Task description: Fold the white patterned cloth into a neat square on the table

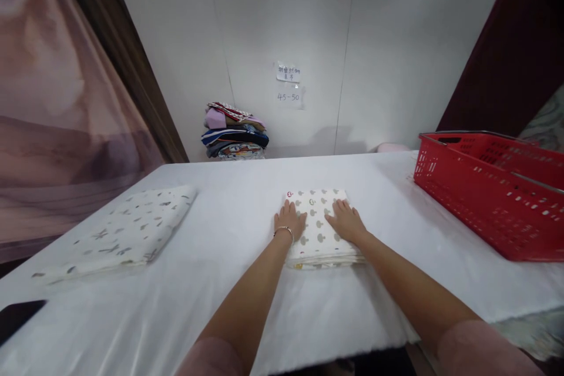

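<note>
A folded white cloth (320, 223) with a grey-green print and a few small red marks lies in front of me on the table. My left hand (289, 221) rests flat on its left side, fingers spread, with a bracelet round the wrist. On the right side of the same cloth lies my right hand (345, 221), palm down and fingers apart. Several layers show along the cloth's near edge. Neither hand grips the fabric.
Another folded white cloth (127, 226) with a leaf-like print lies at the left of the white-covered table (229, 217). A red plastic basket (476, 194) stands at the right. Beyond the far edge is a stack of folded clothes (235, 134), against the wall below handwritten labels (288, 73).
</note>
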`<move>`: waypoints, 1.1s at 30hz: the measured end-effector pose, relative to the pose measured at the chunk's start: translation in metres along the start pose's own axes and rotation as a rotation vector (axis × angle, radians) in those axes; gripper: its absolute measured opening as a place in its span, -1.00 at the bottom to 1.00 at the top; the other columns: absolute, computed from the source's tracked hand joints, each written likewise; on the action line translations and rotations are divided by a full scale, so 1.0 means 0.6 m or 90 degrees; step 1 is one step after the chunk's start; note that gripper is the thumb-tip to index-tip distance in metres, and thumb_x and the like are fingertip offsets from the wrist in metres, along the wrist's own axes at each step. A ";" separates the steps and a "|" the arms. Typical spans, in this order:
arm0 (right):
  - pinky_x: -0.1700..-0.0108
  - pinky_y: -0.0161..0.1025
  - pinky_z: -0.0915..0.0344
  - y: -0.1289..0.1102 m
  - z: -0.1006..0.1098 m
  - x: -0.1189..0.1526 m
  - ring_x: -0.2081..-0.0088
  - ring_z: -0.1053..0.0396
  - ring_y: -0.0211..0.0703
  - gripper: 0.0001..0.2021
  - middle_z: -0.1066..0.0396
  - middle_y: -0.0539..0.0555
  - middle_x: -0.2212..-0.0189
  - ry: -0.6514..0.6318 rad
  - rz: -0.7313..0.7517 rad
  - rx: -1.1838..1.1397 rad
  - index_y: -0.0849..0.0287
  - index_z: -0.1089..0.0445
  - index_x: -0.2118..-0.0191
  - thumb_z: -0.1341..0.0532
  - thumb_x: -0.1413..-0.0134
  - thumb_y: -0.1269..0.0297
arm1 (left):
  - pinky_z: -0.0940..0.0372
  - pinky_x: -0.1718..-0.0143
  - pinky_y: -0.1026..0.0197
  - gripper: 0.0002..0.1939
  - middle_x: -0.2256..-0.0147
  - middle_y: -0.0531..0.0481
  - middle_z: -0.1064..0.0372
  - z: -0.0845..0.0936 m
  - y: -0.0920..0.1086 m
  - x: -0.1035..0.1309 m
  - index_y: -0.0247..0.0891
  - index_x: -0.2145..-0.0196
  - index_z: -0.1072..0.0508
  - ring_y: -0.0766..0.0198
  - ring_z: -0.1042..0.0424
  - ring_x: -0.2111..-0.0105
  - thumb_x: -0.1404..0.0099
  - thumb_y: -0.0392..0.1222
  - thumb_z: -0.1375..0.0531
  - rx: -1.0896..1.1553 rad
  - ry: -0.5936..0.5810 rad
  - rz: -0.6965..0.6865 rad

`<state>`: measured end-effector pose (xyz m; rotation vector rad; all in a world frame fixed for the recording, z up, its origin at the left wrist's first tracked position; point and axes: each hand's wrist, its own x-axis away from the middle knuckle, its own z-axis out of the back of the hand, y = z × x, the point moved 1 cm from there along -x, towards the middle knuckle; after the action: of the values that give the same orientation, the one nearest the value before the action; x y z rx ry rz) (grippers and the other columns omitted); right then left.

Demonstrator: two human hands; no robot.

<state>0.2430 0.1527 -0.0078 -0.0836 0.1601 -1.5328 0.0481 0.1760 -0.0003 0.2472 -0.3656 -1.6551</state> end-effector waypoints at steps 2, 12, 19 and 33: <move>-0.15 0.09 0.20 0.006 -0.010 0.000 -0.26 0.33 0.04 -0.40 0.22 0.21 -0.27 -0.003 0.010 0.002 0.23 0.07 -0.21 0.19 -0.17 -0.04 | 0.09 -0.13 -0.02 -0.36 -0.28 -0.11 0.38 -0.002 0.000 0.001 -0.24 -0.21 0.05 0.06 0.12 -0.21 -0.25 0.11 0.14 -0.001 0.004 0.002; -0.17 0.07 0.27 0.015 0.002 -0.073 -0.26 0.37 0.05 -0.31 0.27 0.22 -0.27 -0.003 -0.037 -0.015 0.29 0.14 -0.24 0.21 -0.13 -0.12 | 0.03 -0.10 -0.01 -0.35 -0.28 -0.08 0.40 -0.002 0.001 0.002 -0.24 -0.22 0.06 0.02 0.02 -0.17 -0.24 0.12 0.14 -0.016 -0.004 0.012; -0.16 0.09 0.19 0.033 -0.008 -0.088 -0.26 0.35 0.05 -0.27 0.29 0.19 -0.28 -0.032 -0.043 -0.014 0.27 0.15 -0.25 0.25 -0.11 -0.16 | 0.02 -0.10 0.02 -0.37 -0.28 -0.06 0.39 -0.005 0.000 0.002 -0.19 -0.21 0.04 0.03 0.01 -0.17 -0.24 0.12 0.13 -0.014 0.008 0.008; -0.17 0.09 0.31 -0.066 -0.011 -0.121 -0.26 0.32 0.00 -0.41 0.22 0.14 -0.27 -0.076 0.116 -0.003 0.15 0.08 -0.22 0.21 -0.17 -0.06 | 0.01 -0.09 -0.02 -0.36 -0.27 -0.09 0.35 -0.009 0.002 0.006 -0.24 -0.21 0.03 0.02 0.01 -0.17 -0.24 0.10 0.15 -0.020 0.030 0.002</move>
<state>0.2007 0.2238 -0.0042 -0.1599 0.0740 -1.3420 0.0510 0.1720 -0.0048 0.2620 -0.3043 -1.6471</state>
